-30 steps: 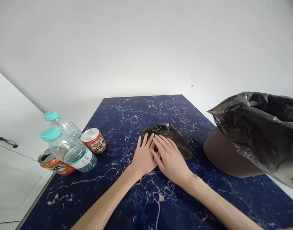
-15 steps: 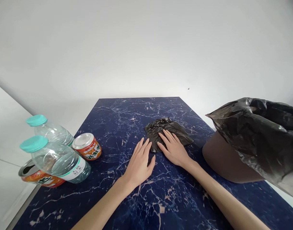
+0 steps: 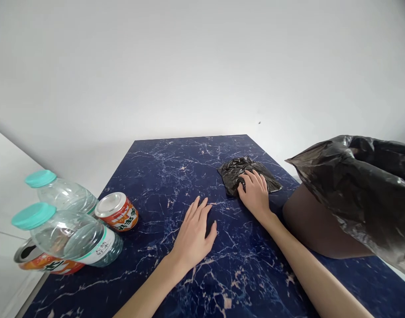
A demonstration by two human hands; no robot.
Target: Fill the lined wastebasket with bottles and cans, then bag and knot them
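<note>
A crumpled black plastic bag (image 3: pixel 231 170) lies flattened on the blue marbled table (image 3: pixel 162 176). On top of it is my right hand (image 3: pixel 254 192), its fingers curled into the plastic and gripping it; the fingertips partly hide in the folds. My left hand (image 3: pixel 194 232) rests palm down on the tabletop with fingers stretched and thumb apart, holding nothing. To its left stands an orange and white drink can (image 3: pixel 118 212), near two clear bottles with turquoise caps, the front bottle (image 3: pixel 73 236) and the rear bottle (image 3: pixel 68 194).
At the right stands a brown bin (image 3: pixel 316 225), with a black bin liner (image 3: pixel 364 185) draped over its rim. A second orange can (image 3: pixel 50 263), opened at the top, is partly behind the front bottle. A pale wall (image 3: pixel 195 66) closes off the table's far edge.
My right hand has shifted right and slightly away from me, and the black bag has slid along with it. Its fingers went from flat to curled. My left hand stays nearly still.
</note>
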